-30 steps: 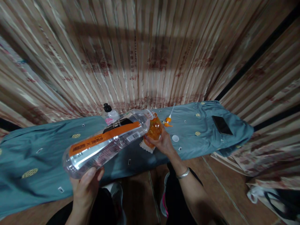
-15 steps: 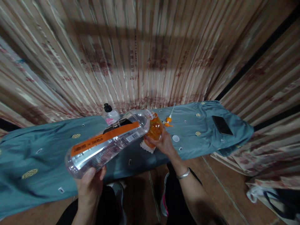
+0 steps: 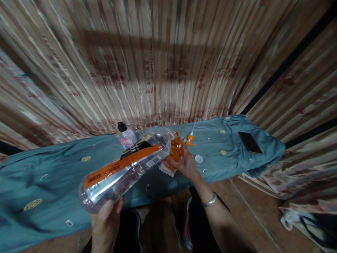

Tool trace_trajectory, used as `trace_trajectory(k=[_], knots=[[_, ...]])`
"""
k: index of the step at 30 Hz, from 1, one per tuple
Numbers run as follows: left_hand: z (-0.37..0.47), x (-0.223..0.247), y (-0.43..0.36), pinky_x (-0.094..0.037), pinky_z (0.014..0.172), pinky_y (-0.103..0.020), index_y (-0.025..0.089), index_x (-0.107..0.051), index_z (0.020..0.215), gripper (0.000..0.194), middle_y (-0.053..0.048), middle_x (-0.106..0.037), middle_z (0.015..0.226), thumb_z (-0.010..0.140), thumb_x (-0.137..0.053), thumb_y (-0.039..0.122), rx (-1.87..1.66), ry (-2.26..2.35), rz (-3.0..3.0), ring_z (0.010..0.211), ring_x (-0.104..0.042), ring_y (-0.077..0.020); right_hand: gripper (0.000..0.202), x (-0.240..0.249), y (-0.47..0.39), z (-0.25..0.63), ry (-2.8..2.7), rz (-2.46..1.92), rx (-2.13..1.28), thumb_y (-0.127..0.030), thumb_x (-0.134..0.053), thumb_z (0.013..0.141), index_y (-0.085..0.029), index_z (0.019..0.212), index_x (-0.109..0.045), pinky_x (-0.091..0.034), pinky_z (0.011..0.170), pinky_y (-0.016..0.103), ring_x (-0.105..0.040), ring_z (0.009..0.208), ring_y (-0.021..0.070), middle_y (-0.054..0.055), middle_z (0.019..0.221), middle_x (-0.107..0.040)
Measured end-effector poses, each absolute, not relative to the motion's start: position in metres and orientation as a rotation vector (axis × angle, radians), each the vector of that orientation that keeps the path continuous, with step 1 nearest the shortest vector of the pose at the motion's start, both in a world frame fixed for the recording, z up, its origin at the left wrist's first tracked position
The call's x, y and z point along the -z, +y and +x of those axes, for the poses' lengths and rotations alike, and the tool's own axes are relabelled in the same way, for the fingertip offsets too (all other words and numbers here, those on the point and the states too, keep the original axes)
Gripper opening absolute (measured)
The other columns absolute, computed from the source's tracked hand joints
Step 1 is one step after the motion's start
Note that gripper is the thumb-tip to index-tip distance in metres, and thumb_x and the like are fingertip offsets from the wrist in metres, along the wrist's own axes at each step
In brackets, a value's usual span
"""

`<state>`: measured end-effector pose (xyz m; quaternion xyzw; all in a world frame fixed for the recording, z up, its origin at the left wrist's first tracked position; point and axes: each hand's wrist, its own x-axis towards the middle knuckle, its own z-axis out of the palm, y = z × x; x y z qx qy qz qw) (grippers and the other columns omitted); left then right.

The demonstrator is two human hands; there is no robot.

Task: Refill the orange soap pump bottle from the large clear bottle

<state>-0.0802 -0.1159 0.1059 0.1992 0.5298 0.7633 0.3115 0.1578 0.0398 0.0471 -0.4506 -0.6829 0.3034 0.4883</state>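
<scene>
My left hand (image 3: 106, 216) grips the base end of a large clear plastic bottle (image 3: 126, 172) with an orange, silver and black label. The bottle is tilted, its mouth against the neck of a smaller orange see-through bottle (image 3: 177, 149). Around that orange bottle my right hand (image 3: 185, 164) is closed, with a bracelet on the wrist. Beneath the orange bottle lies a pale piece with a scalloped edge (image 3: 168, 171). An orange pump head (image 3: 190, 138) with a clear tube rests just beyond the right hand. Whether liquid passes between the bottles I cannot tell.
A clear bottle with a black cap and pink label (image 3: 126, 135) stands behind the large bottle. On the teal cloth (image 3: 60, 175) to the right are a white round cap (image 3: 198, 159) and a dark phone (image 3: 250, 142). A patterned curtain (image 3: 163, 70) hangs behind.
Both bottles keep their tilted, mouth-to-mouth position in my hands. The whole view has shifted slightly, so things appear a little lower in the picture.
</scene>
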Motion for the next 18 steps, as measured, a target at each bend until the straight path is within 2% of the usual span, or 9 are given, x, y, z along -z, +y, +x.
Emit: trace_trajectory(k=[5,9,14,18], knots=[[-0.09,-0.093,-0.12,-0.041,0.038,-0.024,0.027,-0.073,0.088,0.059,0.002,-0.066,0.077,0.038,-0.102,0.041,-1.991,1.38,0.459,0.056,-0.056,-0.0172,0.079,-0.047,0.039,0.157,-1.642,-1.114,-0.73,-0.041,-0.095,0.079,-0.022,0.15,-0.065,-0.067,0.11,0.052,-0.081,0.126,0.0361,0.012,0.131,-0.084],[-0.084,-0.098,-0.118,-0.045,0.041,-0.026,0.028,-0.073,0.086,0.058,0.0,-0.07,0.081,0.038,-0.102,0.042,-1.999,1.395,0.469,0.058,-0.054,-0.017,0.076,-0.047,0.038,0.157,-1.626,-1.101,-0.744,-0.041,-0.093,0.079,-0.023,0.148,-0.065,-0.068,0.108,0.052,-0.082,0.122,0.0353,0.011,0.13,-0.085],[-0.073,-0.113,-0.112,-0.043,0.038,-0.02,0.024,-0.069,0.073,0.057,-0.001,-0.072,0.083,0.032,-0.104,0.041,-2.075,1.378,0.397,0.06,-0.056,-0.0145,0.073,-0.049,0.037,0.157,-1.624,-1.113,-0.767,-0.041,-0.092,0.08,-0.022,0.145,-0.067,-0.068,0.107,0.054,-0.083,0.121,0.0365,0.013,0.13,-0.085],[-0.072,-0.117,-0.109,-0.042,0.035,-0.021,0.023,-0.065,0.066,0.06,0.0,-0.072,0.086,0.025,-0.105,0.04,-2.079,1.368,0.364,0.054,-0.051,-0.011,0.069,-0.048,0.038,0.156,-1.623,-1.084,-0.757,-0.04,-0.09,0.08,-0.022,0.143,-0.068,-0.069,0.107,0.052,-0.083,0.121,0.0353,0.012,0.13,-0.085]])
